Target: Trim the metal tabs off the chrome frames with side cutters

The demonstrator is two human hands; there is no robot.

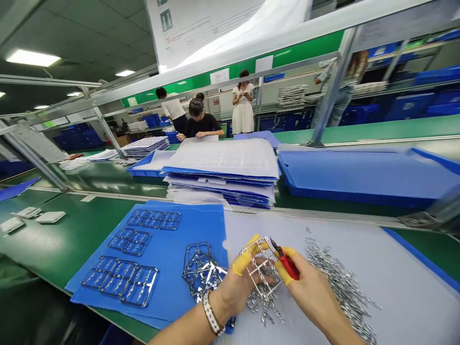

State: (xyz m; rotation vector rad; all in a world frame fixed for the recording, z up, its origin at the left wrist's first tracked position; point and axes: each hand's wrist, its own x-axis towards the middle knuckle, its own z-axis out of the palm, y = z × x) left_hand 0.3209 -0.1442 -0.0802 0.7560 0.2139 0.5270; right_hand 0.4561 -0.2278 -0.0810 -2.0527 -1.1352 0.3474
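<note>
My left hand [239, 282], with yellow covers on its fingers, grips a silvery rectangular frame [250, 269] that carries twisted pieces inside. In my right hand [311, 287], also with yellow finger covers, are red-handled nippers [288, 265], their dark jaws beside the frame's upper right corner. Whether the jaws touch the frame I cannot tell. Below the frame lies a small heap of twisted shiny metal pieces [266, 314]. A larger heap of the same twisted pieces [339, 282] spreads to the right on a white sheet [398, 273].
A blue sheet [168, 254] on the left bears several laid-out frames [120, 280] and a jumbled pile of frames [203, 268]. Stacked sheets [223, 160] and a blue tray [370, 172] stand behind. Several people are across the bench, one in a black shirt [201, 125].
</note>
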